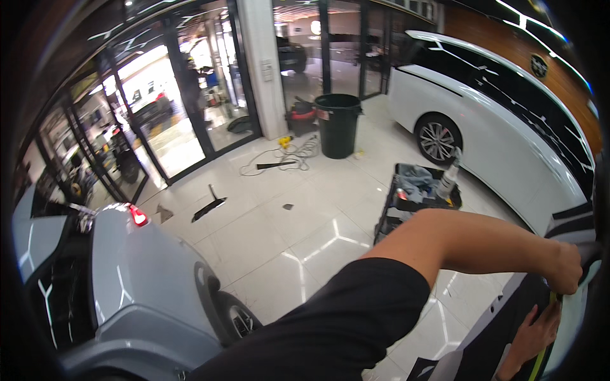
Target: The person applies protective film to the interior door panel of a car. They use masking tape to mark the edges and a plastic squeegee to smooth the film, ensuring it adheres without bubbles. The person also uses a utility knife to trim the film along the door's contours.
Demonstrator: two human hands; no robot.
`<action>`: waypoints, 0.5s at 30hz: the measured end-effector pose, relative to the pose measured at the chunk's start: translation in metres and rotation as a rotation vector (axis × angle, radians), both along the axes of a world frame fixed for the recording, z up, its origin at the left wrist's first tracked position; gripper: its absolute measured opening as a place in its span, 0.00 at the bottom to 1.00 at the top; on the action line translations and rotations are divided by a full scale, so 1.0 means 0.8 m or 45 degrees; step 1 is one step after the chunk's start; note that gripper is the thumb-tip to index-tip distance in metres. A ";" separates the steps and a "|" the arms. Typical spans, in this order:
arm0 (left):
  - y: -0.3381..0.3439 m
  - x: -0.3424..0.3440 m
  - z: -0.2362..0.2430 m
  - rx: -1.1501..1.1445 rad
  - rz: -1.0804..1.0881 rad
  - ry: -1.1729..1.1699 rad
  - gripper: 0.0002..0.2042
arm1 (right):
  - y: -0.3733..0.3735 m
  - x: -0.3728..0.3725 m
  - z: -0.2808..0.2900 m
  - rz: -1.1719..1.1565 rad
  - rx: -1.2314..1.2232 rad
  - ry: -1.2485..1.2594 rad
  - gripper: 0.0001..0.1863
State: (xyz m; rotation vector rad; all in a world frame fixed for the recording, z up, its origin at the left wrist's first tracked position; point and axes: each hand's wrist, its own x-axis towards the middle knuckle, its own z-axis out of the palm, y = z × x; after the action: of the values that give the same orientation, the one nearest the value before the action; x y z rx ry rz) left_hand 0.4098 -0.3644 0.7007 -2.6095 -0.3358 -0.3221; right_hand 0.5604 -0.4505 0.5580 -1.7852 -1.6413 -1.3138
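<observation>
while the black-sleeved left arm bends across the view, its left hand point(565, 267) lies between three and four o'clock, fingers curled closed at the upper end of a yellow-green strip point(539, 366); from where i stand, i cannot tell what, if anything, they grip. the right hand point(532, 335), at four o'clock, lies just below it, fingers extended and laid over the same strip, and whether they pinch it cannot be told. the strip runs along the edge of a pale panel point(576, 325), which reaches the rim of the view at four o'clock. near me, at three o'clock, stands a black cart point(431, 204) bearing grey cloths point(416, 181) and a spray bottle point(448, 180). a white van point(457, 101) occupies two o'clock, a dark green bin point(338, 127) one o'clock, and, just beside the bin toward twelve, a cable point(310, 150) lies loosely coiled on the tiled floor point(254, 235). glass doors point(159, 114) stand at ten o'clock; a silver car point(146, 267), its tail light point(138, 216) glowing red, fills eight o'clock.
</observation>
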 end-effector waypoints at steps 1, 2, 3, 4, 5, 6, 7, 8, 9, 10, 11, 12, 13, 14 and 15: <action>-0.001 -0.001 -0.001 -0.039 -0.031 0.010 0.12 | -0.001 -0.005 0.003 -0.135 -0.050 0.007 0.24; -0.003 -0.001 -0.003 -0.010 -0.103 -0.064 0.12 | -0.004 -0.009 0.005 -0.100 -0.025 0.008 0.25; 0.000 -0.006 -0.003 -0.023 -0.143 -0.079 0.12 | -0.005 -0.014 0.009 -0.051 0.043 -0.041 0.25; 0.000 -0.007 -0.002 -0.061 -0.150 -0.083 0.10 | -0.008 -0.018 0.013 -0.121 -0.080 -0.023 0.25; 0.001 -0.013 -0.005 -0.094 -0.172 -0.152 0.09 | -0.010 -0.024 0.015 -0.032 -0.023 -0.065 0.25; 0.003 -0.016 -0.004 -0.251 -0.170 -0.154 0.07 | -0.012 -0.027 0.019 0.063 -0.043 0.026 0.24; 0.009 -0.021 -0.006 -0.192 -0.251 -0.175 0.06 | -0.011 -0.032 0.019 0.043 -0.079 0.062 0.21; 0.017 -0.024 -0.004 -0.156 -0.309 -0.049 0.05 | -0.009 -0.034 0.020 0.109 -0.046 0.153 0.22; 0.024 -0.030 -0.006 -0.212 -0.400 -0.156 0.04 | -0.012 -0.036 0.021 0.028 -0.061 0.163 0.23; 0.030 -0.039 -0.001 -0.156 -0.489 -0.114 0.05 | -0.015 -0.039 0.024 0.004 -0.052 0.194 0.27; 0.032 -0.036 -0.004 -0.119 -0.408 -0.202 0.04 | -0.015 -0.043 0.027 -0.008 -0.047 0.212 0.30; 0.034 -0.037 -0.001 -0.145 -0.429 -0.252 0.05 | -0.015 -0.048 0.033 -0.015 -0.053 0.267 0.32; 0.036 -0.038 -0.003 -0.083 -0.467 -0.298 0.05 | -0.019 -0.061 0.035 -0.080 -0.045 0.353 0.32; 0.032 -0.048 -0.008 -0.150 -0.431 -0.230 0.05 | -0.022 -0.072 0.040 -0.021 0.001 0.287 0.32; 0.036 -0.052 -0.011 -0.198 -0.436 -0.235 0.06 | -0.023 -0.082 0.046 -0.055 0.021 0.251 0.31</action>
State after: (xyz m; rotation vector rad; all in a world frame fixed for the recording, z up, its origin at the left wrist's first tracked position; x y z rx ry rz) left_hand 0.3684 -0.3355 0.6922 -2.7939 0.0312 -0.6802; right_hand 0.4947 -0.4686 0.5950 -1.8842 -1.4895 -1.1248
